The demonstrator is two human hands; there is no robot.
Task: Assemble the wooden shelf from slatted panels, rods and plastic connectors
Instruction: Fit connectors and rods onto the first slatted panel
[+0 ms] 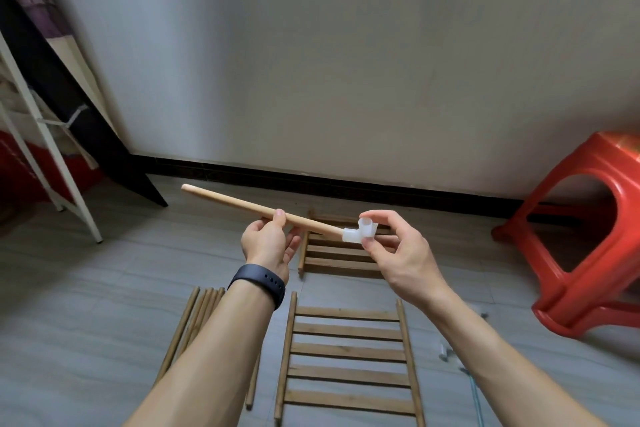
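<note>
Both arms extended forward, hands raised and level, each holding a part.

Left hand (268, 241): thumb on top of the rod (235, 206), fingers curled beneath it. Right hand (398, 253): thumb and index finger pinch the connector (360, 232) at the rod's end, with the remaining fingers loosely curled. Both forearms are bare and converge from the lower edge.

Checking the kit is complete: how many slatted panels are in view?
2. The near panel lies on the floor, bottom centre; the far panel lies beyond it, partly hidden by the right hand. Others may be out of view.
</note>
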